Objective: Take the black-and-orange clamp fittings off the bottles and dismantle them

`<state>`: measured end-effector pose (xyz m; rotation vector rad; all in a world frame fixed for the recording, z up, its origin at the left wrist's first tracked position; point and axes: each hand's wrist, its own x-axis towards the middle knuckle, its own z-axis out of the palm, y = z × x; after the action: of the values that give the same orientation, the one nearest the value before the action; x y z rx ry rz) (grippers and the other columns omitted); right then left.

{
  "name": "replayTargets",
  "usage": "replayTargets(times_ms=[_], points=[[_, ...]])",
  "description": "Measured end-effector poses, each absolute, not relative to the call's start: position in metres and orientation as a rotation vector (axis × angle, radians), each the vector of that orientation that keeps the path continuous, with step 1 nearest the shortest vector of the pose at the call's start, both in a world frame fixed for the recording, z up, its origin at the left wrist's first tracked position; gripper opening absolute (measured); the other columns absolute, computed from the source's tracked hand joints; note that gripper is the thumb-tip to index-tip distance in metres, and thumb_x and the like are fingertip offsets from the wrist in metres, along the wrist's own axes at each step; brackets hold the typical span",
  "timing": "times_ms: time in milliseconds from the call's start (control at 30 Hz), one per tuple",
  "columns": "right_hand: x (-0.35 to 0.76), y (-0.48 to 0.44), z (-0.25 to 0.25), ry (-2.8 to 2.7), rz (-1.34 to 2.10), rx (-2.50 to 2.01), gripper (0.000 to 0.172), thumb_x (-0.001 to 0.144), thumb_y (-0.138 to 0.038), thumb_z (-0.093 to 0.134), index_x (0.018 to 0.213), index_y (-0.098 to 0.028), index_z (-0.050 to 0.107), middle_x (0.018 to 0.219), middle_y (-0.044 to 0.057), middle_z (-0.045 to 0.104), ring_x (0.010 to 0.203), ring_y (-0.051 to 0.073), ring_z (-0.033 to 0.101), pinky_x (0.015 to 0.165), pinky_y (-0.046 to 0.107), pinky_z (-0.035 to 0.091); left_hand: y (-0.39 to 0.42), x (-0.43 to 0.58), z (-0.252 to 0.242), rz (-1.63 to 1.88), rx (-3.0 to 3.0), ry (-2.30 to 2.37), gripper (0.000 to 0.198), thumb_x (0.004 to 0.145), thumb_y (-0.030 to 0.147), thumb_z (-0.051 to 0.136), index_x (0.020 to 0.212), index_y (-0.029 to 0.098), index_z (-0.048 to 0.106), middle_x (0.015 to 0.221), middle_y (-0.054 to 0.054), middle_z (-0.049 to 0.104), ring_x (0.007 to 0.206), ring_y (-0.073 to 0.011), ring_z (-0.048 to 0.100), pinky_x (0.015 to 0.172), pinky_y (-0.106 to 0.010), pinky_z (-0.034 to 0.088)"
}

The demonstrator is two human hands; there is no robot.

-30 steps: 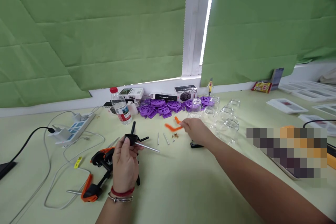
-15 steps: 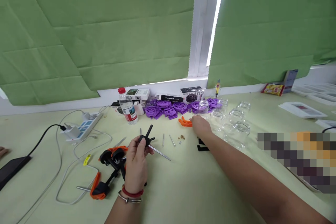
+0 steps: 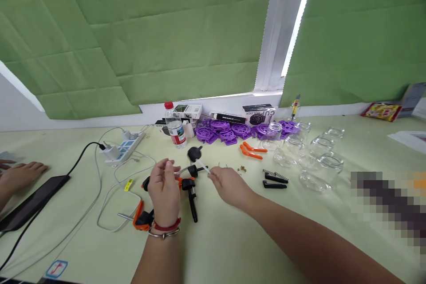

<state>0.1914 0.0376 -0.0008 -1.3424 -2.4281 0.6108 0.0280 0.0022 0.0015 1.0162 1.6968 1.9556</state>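
Note:
My left hand [image 3: 163, 190] is raised over the table with its fingers curled. It pinches a thin metal stem that ends in a small black piece [image 3: 193, 170]. My right hand [image 3: 229, 185] pinches the lower end of a metal rod [image 3: 203, 166]. A black knob [image 3: 194, 154] sits on the rod's upper end. Below both hands lies an orange-and-black clamp [image 3: 144, 218] with a black handle [image 3: 193, 204]. Two orange parts [image 3: 251, 151] lie on the table beyond my right hand.
Black parts [image 3: 274, 181], small brass bits [image 3: 242, 169] and several glass jars [image 3: 319, 159] lie to the right. At the back stand purple parts [image 3: 229, 132], boxes [image 3: 258, 114] and a water bottle [image 3: 175, 131]. A power strip [image 3: 121, 151], cables, a dark device [image 3: 31, 202] and another person's hand [image 3: 20, 173] are on the left.
My right hand left the orange parts on the table, drew back and took the rod with the black knob. My left hand shifted its grip. The view swung left.

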Motion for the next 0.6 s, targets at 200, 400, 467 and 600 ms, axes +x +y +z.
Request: replayTargets(times_ms=[200, 400, 467, 600], points=[[0.183, 0.069, -0.023, -2.458, 0.383, -1.639, 0.03, 0.094, -0.027, 0.032, 0.091, -0.018, 0.061, 0.082, 0.007, 0.067, 0.075, 0.018, 0.061, 0.056, 0.025, 0.032, 0.005, 0.009, 0.001, 2.216, 0.839, 1.898, 0.019, 0.075, 0.023, 0.057, 0.093, 0.017, 0.057, 0.077, 0.002, 0.054, 0.063, -0.009, 0.05, 0.059, -0.022, 0.041], [0.166, 0.082, -0.017, -2.507, 0.217, -1.635, 0.026, 0.086, -0.011, 0.039, 0.094, -0.016, 0.063, 0.089, 0.01, 0.066, 0.081, 0.021, 0.062, 0.063, 0.027, 0.04, 0.004, 0.009, 0.0, 2.268, 0.797, 1.856, 0.021, 0.072, 0.018, 0.057, 0.093, 0.018, 0.056, 0.074, 0.004, 0.05, 0.061, -0.008, 0.046, 0.06, -0.022, 0.04], [0.166, 0.09, -0.006, -2.492, 0.136, -1.627, 0.03, 0.084, -0.005, 0.037, 0.099, -0.015, 0.061, 0.095, 0.012, 0.063, 0.087, 0.022, 0.061, 0.067, 0.028, 0.041, 0.003, 0.011, 0.001, 2.257, 0.783, 1.84, 0.02, 0.072, 0.018, 0.057, 0.093, 0.018, 0.056, 0.074, 0.003, 0.05, 0.06, -0.008, 0.046, 0.059, -0.022, 0.039], [0.173, 0.112, 0.017, -2.526, -0.081, -1.572, 0.034, 0.085, -0.005, 0.034, 0.101, -0.014, 0.062, 0.104, 0.015, 0.059, 0.096, 0.026, 0.058, 0.072, 0.031, 0.043, 0.001, 0.017, 0.002, 2.217, 0.777, 1.786, 0.02, 0.073, 0.018, 0.056, 0.093, 0.018, 0.056, 0.075, 0.003, 0.051, 0.06, -0.0076, 0.047, 0.057, -0.021, 0.039]])
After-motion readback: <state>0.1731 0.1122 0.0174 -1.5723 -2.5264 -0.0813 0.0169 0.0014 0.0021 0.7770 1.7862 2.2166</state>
